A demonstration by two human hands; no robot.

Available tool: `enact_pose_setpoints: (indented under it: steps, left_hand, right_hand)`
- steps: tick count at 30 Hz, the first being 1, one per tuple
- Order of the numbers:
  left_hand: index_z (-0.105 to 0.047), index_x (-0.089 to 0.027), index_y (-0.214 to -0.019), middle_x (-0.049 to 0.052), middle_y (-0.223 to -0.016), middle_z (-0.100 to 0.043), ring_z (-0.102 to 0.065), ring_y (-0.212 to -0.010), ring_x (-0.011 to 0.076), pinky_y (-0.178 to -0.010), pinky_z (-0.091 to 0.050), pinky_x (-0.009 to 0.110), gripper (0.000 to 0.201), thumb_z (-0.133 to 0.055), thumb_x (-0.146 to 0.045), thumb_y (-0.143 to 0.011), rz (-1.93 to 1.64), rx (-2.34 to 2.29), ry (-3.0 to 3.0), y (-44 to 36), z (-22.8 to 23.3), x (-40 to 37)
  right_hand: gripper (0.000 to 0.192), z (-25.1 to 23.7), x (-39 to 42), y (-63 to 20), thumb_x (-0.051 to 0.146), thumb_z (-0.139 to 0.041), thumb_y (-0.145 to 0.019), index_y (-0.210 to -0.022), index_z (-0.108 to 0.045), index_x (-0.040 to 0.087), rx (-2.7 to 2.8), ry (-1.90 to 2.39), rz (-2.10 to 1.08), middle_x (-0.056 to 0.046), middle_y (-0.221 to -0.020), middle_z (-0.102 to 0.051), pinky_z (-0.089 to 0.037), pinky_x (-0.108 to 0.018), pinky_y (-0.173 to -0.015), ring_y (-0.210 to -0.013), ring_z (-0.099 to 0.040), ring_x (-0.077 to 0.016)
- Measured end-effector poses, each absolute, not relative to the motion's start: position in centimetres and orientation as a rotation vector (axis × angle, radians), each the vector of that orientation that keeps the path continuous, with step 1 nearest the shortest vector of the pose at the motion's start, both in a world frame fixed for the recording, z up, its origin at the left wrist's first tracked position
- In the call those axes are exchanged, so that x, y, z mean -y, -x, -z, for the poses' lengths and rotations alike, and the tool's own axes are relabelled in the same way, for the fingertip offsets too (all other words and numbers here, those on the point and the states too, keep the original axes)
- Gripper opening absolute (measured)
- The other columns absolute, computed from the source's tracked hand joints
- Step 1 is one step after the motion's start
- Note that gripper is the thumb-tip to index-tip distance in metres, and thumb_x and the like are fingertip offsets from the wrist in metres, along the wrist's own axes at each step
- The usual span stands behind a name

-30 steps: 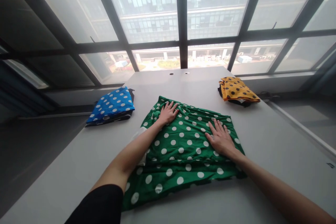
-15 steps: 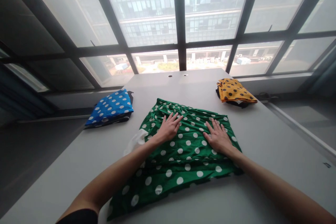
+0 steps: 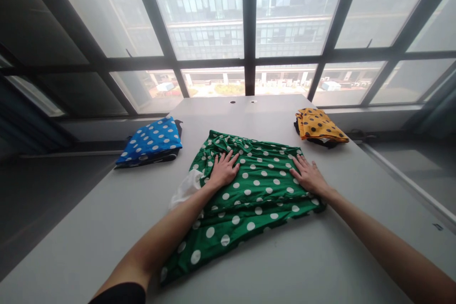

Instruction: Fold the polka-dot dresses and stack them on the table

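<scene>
A green cloth garment with white polka dots [image 3: 256,183] lies spread on the white table in front of me, with wrinkles and gathers along its far left part. My left hand [image 3: 224,169] rests on its upper left area, fingers apart. At its right edge my right hand [image 3: 308,175] lies with fingers stretched out, touching the fabric. A piece of white cloth [image 3: 187,189] sticks out from under the green fabric on the left, partly behind my left forearm.
A folded blue polka-dot cloth [image 3: 153,140] lies on dark fabric at the table's left edge. Toward the right edge sits a folded orange cloth with dark dots [image 3: 318,126]. The white table [image 3: 263,114] reaches toward large windows and has two small holes at its far end.
My right hand has slid rightward to the garment's right edge. My left hand has shifted slightly left. The garment's near edge and lower left corner have moved a little.
</scene>
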State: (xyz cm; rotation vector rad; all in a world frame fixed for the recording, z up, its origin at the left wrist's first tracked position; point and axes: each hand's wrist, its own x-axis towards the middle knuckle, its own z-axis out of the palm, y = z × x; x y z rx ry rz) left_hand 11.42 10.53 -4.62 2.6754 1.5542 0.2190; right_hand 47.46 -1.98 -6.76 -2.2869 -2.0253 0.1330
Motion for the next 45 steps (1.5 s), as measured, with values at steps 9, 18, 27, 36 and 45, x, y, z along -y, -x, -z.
enact_pose_setpoints:
  steps: [9, 18, 27, 36, 45]
  left_hand:
    - [-0.041, -0.031, -0.163, 0.004, -0.172, -0.029, -0.029, -0.157, 0.0369, -0.127, -0.015, 0.062, 0.061, -0.033, -0.052, -0.106, -0.216, -1.548, -2.682, -11.5, 4.7, -10.8]
    - [-0.041, -0.030, -0.163, 0.004, -0.172, -0.030, -0.030, -0.156, 0.0386, -0.126, -0.016, 0.064, 0.061, -0.032, -0.051, -0.106, -0.205, -1.559, -2.689, -11.4, 4.8, -10.9]
    - [-0.041, -0.033, -0.163, 0.002, -0.171, -0.032, -0.030, -0.156, 0.0370, -0.127, -0.016, 0.062, 0.061, -0.032, -0.054, -0.106, -0.217, -1.571, -2.662, -11.4, 5.0, -11.1]
    - [-0.041, -0.032, -0.163, 0.002, -0.173, -0.029, -0.030, -0.156, 0.0374, -0.127, -0.016, 0.063, 0.062, -0.032, -0.053, -0.106, -0.217, -1.571, -2.662, -11.5, 4.8, -10.8]
    - [-0.039, -0.031, -0.164, 0.003, -0.173, -0.029, -0.030, -0.155, 0.0378, -0.127, -0.017, 0.063, 0.062, -0.031, -0.052, -0.106, -0.187, -1.583, -2.682, -11.5, 4.7, -10.9]
  right_hand:
    - [0.049, 4.2, 7.1, -52.3, 0.039, -0.039, -0.101, -0.124, -0.074, 0.014, 1.558, 2.165, -0.095, -0.015, -0.127, -0.073, -0.050, -0.035, -0.101, -0.116, -0.068, -0.0273]
    - [0.038, 3.3, 12.0, -49.7, 0.037, -0.068, -0.078, -0.113, -0.067, 0.022, 1.787, 2.142, -0.452, -0.007, -0.110, -0.073, -0.050, -0.029, -0.077, -0.095, -0.069, -0.0233]
    - [0.025, 2.7, 12.9, -47.6, 0.039, -0.052, -0.098, -0.086, -0.067, 0.022, 1.664, 2.616, 0.022, -0.010, -0.095, -0.074, -0.043, -0.033, -0.069, -0.087, -0.071, -0.0269]
    - [0.037, 2.2, 16.1, -48.6, 0.041, -0.045, -0.102, -0.111, -0.074, 0.020, 1.823, 2.470, -0.013, -0.014, -0.116, -0.073, -0.052, -0.041, -0.087, -0.106, -0.068, -0.0303]
    - [0.065, 0.3, 5.7, -38.9, 0.045, -0.032, -0.107, -0.154, -0.048, 0.003, 1.804, 2.112, -0.064, -0.022, -0.162, -0.044, -0.029, -0.042, -0.125, -0.152, -0.038, -0.0318]
